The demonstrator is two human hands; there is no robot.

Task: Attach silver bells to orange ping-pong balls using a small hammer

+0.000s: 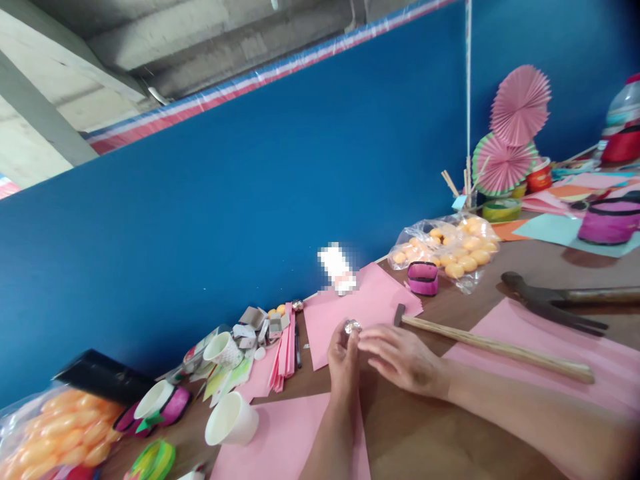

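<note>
My left hand (343, 357) is raised over the brown table (430, 433) with its fingers curled round a small shiny silver object (353, 326) held at the fingertips. My right hand (400, 357) lies beside it, fingers stretched toward that object and touching it at the tips. Both hands hover at the edge of a pink paper sheet (350, 313). A small hammer with a pale wooden handle (500, 348) lies just right of my right hand.
A claw hammer (550, 300) rests on the pink sheet at right. Bags of orange balls (450, 257) sit at centre right and far left (60, 427). White paper cups (233, 420), a pink pouch (423, 279), paper fans (517, 107) and scraps line the blue wall.
</note>
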